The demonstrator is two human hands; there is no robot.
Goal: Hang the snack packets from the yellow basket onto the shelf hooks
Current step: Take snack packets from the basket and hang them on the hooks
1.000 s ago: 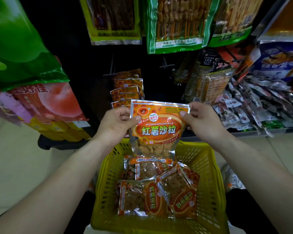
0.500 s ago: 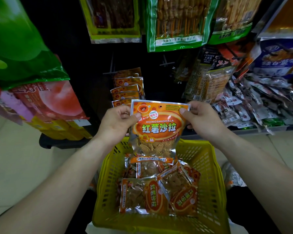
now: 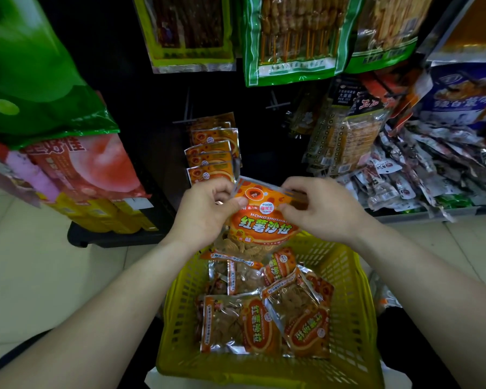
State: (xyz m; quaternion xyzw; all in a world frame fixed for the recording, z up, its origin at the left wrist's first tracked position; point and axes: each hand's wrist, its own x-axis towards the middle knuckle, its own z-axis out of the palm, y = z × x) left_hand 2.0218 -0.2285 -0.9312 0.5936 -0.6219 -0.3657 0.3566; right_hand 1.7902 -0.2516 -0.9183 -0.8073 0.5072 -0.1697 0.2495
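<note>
An orange snack packet (image 3: 261,223) is held upright above the yellow basket (image 3: 348,318). My left hand (image 3: 205,211) pinches its top left edge and my right hand (image 3: 320,209) pinches its top right, both close to the middle of the top seam. Several more orange packets (image 3: 267,313) lie flat in the basket. Behind my hands, a row of matching orange packets (image 3: 212,153) hangs on a shelf hook (image 3: 188,119). A second hook (image 3: 277,103) to its right sticks out bare.
Large green packets (image 3: 289,37) hang overhead. A green bag and pink bags (image 3: 76,167) crowd the left side. Dark packets hang at right (image 3: 345,136) above a heap of small silver sachets (image 3: 432,169) on a low shelf. Pale tiled floor lies on both sides.
Both hands slid inward along the packet's top edge, from its corners toward the middle. The top of the packet now bends back toward the shelf. The basket has not moved.
</note>
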